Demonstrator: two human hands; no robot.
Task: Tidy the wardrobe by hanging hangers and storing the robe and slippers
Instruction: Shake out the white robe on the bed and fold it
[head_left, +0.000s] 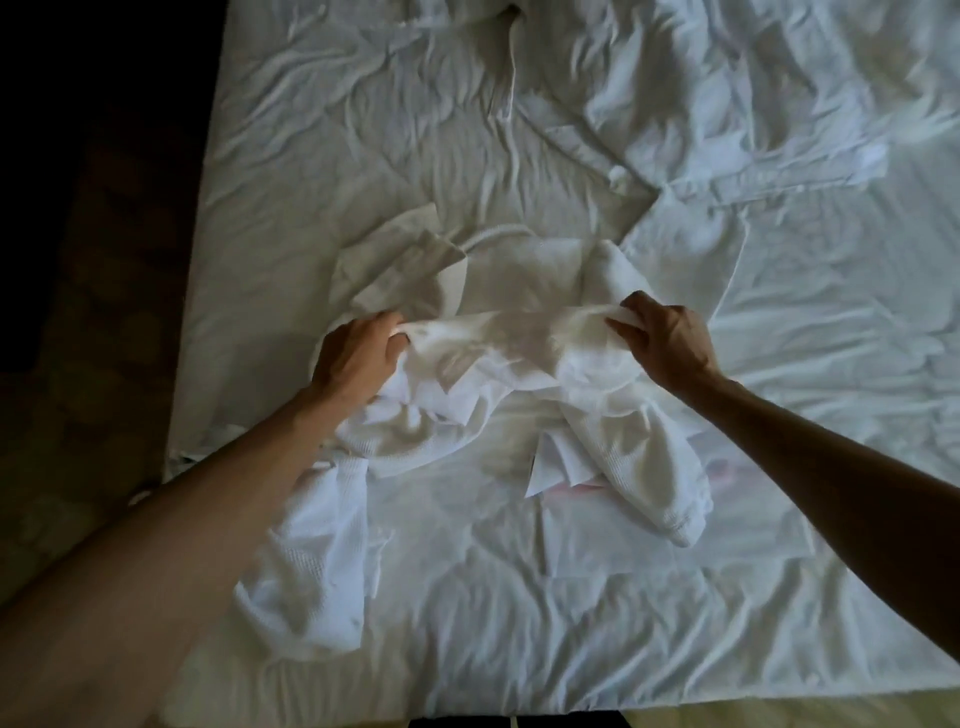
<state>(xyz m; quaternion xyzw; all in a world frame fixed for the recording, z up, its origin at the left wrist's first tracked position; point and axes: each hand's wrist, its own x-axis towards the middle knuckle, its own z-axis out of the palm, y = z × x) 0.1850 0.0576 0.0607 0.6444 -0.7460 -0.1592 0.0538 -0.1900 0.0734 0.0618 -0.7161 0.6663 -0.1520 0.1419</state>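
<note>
I see the white waffle-weave robe (498, 374) rumpled on the bed sheet (779, 519). My left hand (358, 358) and right hand (667, 338) each grip a bunched fold of it, fingers curled tight.

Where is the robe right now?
In the head view, the robe lies crumpled mid-frame on the bed sheet, gripped by left hand and right hand.

Both my bare forearms reach forward, well apart. My left hand (358, 358) curls its fingers round a fold of white cloth (498, 332) (knuckles up). My right hand (665, 338) pinches the same fold's other end.
</note>
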